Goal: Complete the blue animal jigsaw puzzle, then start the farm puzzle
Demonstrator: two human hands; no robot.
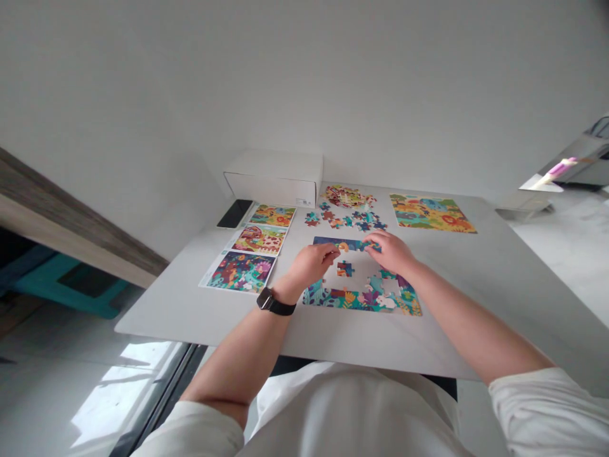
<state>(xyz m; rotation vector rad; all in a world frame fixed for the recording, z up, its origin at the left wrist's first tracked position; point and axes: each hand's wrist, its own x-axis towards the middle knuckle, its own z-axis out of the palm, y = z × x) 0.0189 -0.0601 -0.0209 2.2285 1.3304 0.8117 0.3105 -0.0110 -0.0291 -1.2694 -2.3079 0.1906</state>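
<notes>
A half-built colourful jigsaw puzzle point(361, 298) lies on the white table point(200, 311) in front of me. My left hand point(311, 261), with a black watch at the wrist, has its fingers curled and pinches the top row of joined pieces point(339, 243). My right hand point(392, 249) is closed over the right end of that same row. One single piece point(345, 268) sits alone in the bare middle of the puzzle. Loose pieces point(352, 220) are scattered just beyond my hands.
A finished puzzle point(431, 212) lies at the far right. A heap of pieces point(347, 195) and a white box point(273, 178) stand at the back. Three picture cards point(257, 244) and a black phone point(235, 213) lie at the left. The table edge runs near my body.
</notes>
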